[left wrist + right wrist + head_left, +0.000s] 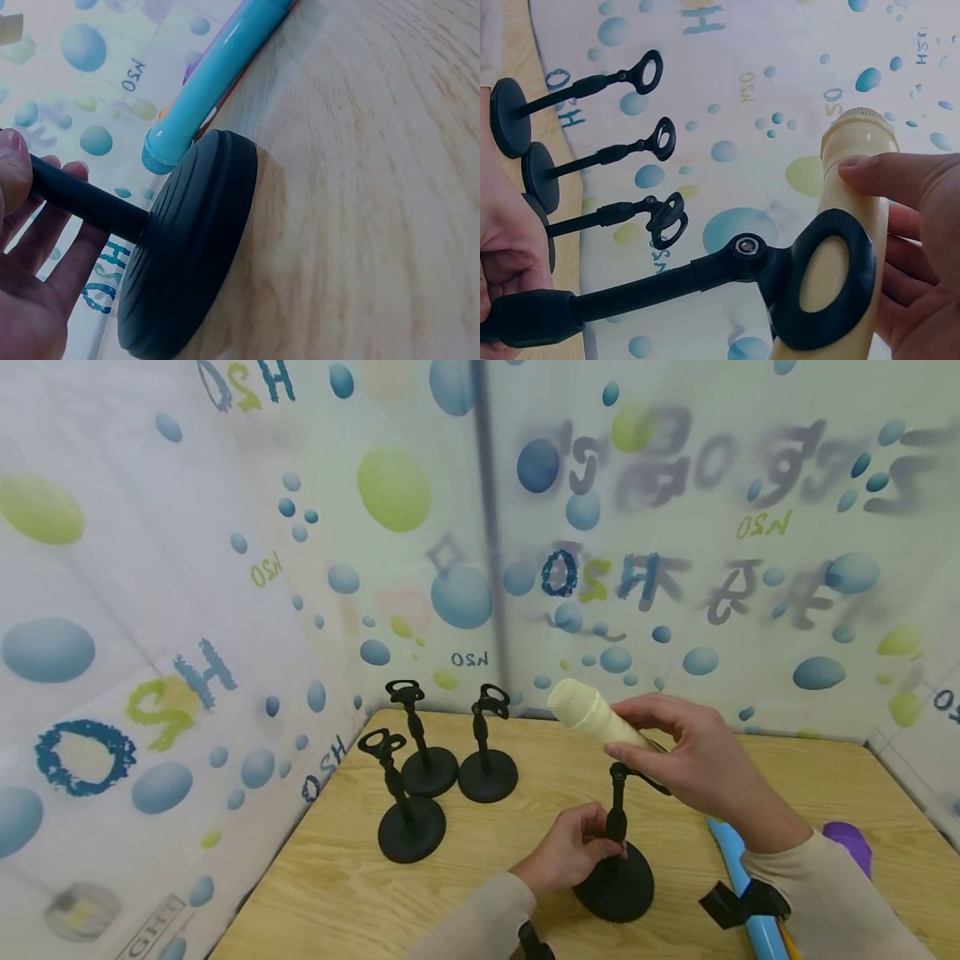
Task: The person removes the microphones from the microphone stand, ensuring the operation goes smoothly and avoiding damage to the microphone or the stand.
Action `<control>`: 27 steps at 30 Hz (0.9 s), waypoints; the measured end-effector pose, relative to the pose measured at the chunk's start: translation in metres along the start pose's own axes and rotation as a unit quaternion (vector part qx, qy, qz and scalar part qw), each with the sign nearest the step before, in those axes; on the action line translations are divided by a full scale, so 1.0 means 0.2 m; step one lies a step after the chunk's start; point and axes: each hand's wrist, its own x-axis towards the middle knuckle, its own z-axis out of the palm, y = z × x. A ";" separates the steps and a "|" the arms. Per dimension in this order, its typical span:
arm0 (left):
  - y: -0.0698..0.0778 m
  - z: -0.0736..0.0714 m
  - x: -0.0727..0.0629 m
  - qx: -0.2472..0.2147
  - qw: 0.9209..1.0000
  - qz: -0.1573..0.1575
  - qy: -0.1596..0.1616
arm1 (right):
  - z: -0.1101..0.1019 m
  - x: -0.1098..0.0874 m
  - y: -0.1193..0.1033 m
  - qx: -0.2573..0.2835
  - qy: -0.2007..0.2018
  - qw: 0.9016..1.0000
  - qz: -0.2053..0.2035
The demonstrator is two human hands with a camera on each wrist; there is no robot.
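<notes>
My right hand [693, 756] grips a cream microphone [592, 710] by its body, thumb below the mesh head in the right wrist view. The microphone tilts, head up and to the left. A black desktop microphone stand [617, 893] is upright on the table beneath it. In the right wrist view the stand's oval clip [861, 277] lies against the microphone's body, which shows through the clip's hole. My left hand [566, 852] holds the stand's stem low, just above the round base [187, 247], with thumb and fingers around it.
Three more black microphone stands [412, 829] with bare clips stand at the table's left back. A blue microphone [765, 935] lies at the right under my right forearm, with a purple object [851, 843] beyond. Patterned curtains [420, 693] border the wooden table [330, 877].
</notes>
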 end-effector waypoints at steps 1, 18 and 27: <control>0.00 0.00 0.00 0.001 1.000 0.000 -0.001 | 0.00 0.00 0.00 0.001 0.000 1.000 0.000; 0.01 -0.01 0.01 0.016 1.000 -0.009 -0.012 | 0.00 0.02 0.00 0.041 -0.012 0.999 -0.005; 0.01 -0.01 0.01 0.003 1.000 -0.016 -0.009 | 0.02 0.03 -0.02 0.049 0.003 0.999 0.000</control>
